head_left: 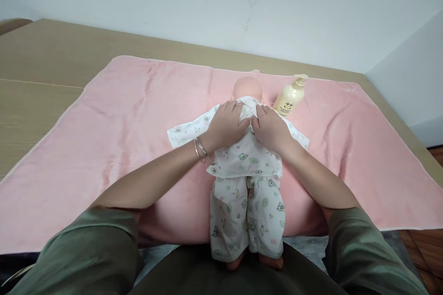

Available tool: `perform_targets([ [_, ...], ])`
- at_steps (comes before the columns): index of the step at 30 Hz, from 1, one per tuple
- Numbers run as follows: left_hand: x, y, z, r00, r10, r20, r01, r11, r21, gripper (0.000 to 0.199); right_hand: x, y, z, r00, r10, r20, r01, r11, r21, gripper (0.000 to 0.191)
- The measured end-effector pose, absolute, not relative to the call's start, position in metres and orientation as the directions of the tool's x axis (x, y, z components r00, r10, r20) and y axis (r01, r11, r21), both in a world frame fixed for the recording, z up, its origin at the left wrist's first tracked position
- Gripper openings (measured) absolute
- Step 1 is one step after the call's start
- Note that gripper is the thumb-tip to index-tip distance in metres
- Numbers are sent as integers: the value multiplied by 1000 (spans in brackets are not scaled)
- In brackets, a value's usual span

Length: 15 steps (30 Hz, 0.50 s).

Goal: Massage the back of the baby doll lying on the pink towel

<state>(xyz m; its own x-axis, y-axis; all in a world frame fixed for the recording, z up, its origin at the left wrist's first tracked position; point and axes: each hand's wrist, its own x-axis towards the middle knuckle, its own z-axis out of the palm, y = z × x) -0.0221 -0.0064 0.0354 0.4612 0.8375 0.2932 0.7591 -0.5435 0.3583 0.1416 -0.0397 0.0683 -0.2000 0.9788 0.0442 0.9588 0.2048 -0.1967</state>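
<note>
A baby doll [245, 161] in white printed pajamas lies on a pink blanket [155, 101], its bald head at the far end and its feet at the near edge, against my clothing. My left hand [228, 124] rests flat on the left side of its upper body, fingers stretched out. On the right side of the upper body lies my right hand [270, 126], also spread flat. The two thumbs are close together over the middle. Neither hand grips anything. A cream pump bottle [289, 97] is just beyond my right hand, beside the doll's head.
The blanket covers much of a wooden table [69, 48], and its near edge hangs at my body. A white wall [194, 4] stands behind the table. Wooden floor [424, 251] shows at the lower right.
</note>
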Motion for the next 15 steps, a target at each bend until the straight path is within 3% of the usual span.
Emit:
perform_targets([
  [4, -26, 2, 43, 479, 852, 212, 784, -524, 334, 40, 138, -49, 78, -181, 983, -9, 962, 176, -211, 49],
  [10, -17, -29, 32, 444, 829, 341, 810, -534, 244, 53, 151, -24, 83, -169, 984, -54, 949, 148, -279, 43],
  [15, -18, -29, 33, 448, 827, 339, 807, -538, 244, 47, 146, -34, 74, -206, 978, 16, 966, 206, -157, 45],
])
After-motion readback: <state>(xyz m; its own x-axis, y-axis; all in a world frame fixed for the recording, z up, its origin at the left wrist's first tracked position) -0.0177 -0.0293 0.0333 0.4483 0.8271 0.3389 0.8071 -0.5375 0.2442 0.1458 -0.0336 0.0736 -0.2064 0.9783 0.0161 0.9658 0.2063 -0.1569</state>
